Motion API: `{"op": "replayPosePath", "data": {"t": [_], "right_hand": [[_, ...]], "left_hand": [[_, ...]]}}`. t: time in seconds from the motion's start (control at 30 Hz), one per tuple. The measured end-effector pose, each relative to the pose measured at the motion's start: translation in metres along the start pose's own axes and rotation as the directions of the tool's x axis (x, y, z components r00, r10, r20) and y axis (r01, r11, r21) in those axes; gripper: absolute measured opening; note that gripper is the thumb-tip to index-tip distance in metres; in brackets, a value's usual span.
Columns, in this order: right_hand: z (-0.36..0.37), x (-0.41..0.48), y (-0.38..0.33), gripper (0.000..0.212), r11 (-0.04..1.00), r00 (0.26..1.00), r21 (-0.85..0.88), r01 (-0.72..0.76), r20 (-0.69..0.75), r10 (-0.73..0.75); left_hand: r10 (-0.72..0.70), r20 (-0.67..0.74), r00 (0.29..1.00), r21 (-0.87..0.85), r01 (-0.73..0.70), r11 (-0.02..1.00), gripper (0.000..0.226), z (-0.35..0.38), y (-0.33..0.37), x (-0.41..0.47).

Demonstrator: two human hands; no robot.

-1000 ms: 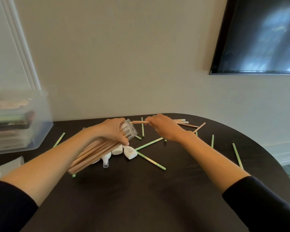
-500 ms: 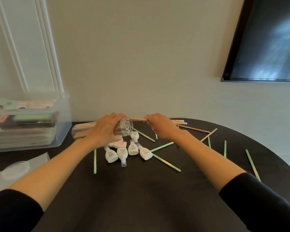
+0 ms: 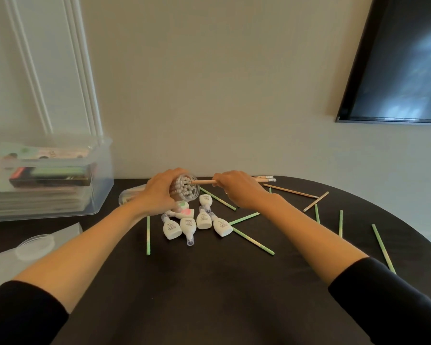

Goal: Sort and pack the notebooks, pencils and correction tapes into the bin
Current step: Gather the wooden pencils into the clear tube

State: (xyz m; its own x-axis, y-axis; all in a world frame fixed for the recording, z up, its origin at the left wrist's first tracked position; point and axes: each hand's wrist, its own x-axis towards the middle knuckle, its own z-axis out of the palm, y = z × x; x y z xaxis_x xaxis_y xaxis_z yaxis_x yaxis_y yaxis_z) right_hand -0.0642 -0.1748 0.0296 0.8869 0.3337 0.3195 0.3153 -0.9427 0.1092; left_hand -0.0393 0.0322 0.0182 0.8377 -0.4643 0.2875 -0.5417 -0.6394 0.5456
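My left hand (image 3: 159,194) grips a clear plastic tube (image 3: 187,189) lying on its side, packed with several wooden pencils whose white eraser ends face right. My right hand (image 3: 237,189) pinches one wooden pencil (image 3: 203,182) with its tip at the tube's mouth. Several white correction tapes (image 3: 188,225) lie in a cluster just below the tube. Green pencils (image 3: 253,241) and a few wooden pencils (image 3: 290,191) are scattered over the dark round table (image 3: 209,295). A clear bin (image 3: 95,195) with stacked notebooks (image 3: 50,175) stands at the far left.
A clear round lid (image 3: 35,245) rests on white paper (image 3: 0,265) at the left edge. A dark screen (image 3: 396,70) hangs on the wall at upper right. The table's curved edge runs along the right side.
The tube has swung from tilted down-left to lying flat with its mouth toward me and the right. The view shifted left, showing more of the bin. The right hand keeps its pencil at the mouth.
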Motion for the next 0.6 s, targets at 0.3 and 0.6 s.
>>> {"op": "replayPosePath", "data": {"t": [0.3,0.6], "right_hand": [[-0.0060,-0.0005,-0.0002,0.028,0.997,0.998,-0.063,0.050,-0.043,-0.053],[-0.0077,0.0003,-0.0092,0.020,0.997,0.995,-0.006,-0.080,0.057,0.080]], "left_hand": [[-0.008,0.040,0.999,-0.148,0.014,0.989,0.072,0.0016,0.0060,-0.0024],[-0.046,0.001,0.999,-0.143,0.045,0.989,0.072,0.0081,0.0078,0.0005]]}}
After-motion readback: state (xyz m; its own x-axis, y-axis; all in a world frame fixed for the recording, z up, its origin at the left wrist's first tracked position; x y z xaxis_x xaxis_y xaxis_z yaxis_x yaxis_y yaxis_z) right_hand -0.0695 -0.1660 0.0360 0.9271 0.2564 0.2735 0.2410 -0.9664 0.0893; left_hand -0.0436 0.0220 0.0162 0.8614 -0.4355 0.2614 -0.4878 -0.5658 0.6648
